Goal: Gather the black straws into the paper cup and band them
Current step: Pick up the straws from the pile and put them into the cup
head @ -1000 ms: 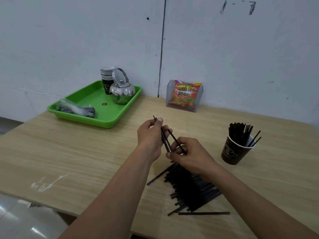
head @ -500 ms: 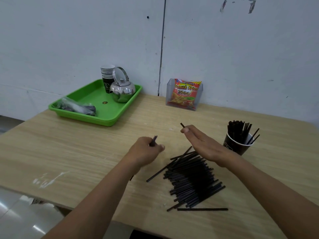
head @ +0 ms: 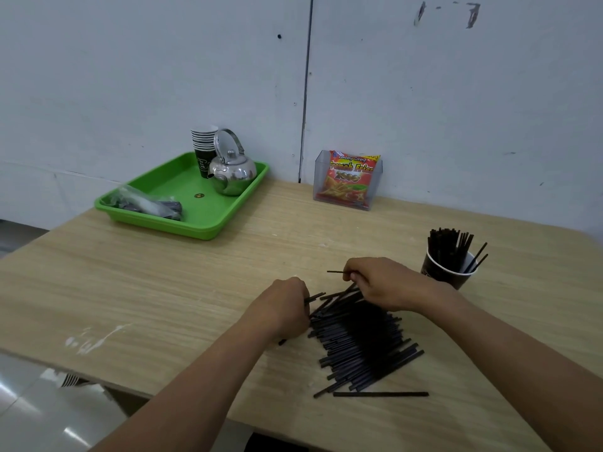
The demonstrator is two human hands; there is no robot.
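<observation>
A pile of black straws (head: pixel 362 344) lies on the wooden table in front of me. At the right stands a dark paper cup (head: pixel 445 278) with several black straws upright in it. My left hand (head: pixel 284 306) is curled at the pile's left edge, gripping black straws that poke out on both sides of the fist. My right hand (head: pixel 385 283) sits over the pile's far end, pinching a thin black straw (head: pixel 336 272) whose tip points left. One loose straw (head: pixel 380 394) lies apart near the table's front edge.
A green tray (head: pixel 199 223) at the back left carries a stack of paper cups (head: pixel 203 148), a steel kettle (head: pixel 232 171) and a plastic bag (head: pixel 146 205). A clear holder with a snack packet (head: pixel 349 179) stands against the wall. The table's front edge is close.
Both hands came down from chest height to the pile. The left hand moved right to the pile's edge; the right hand dropped onto the pile's far end, still pinching a straw.
</observation>
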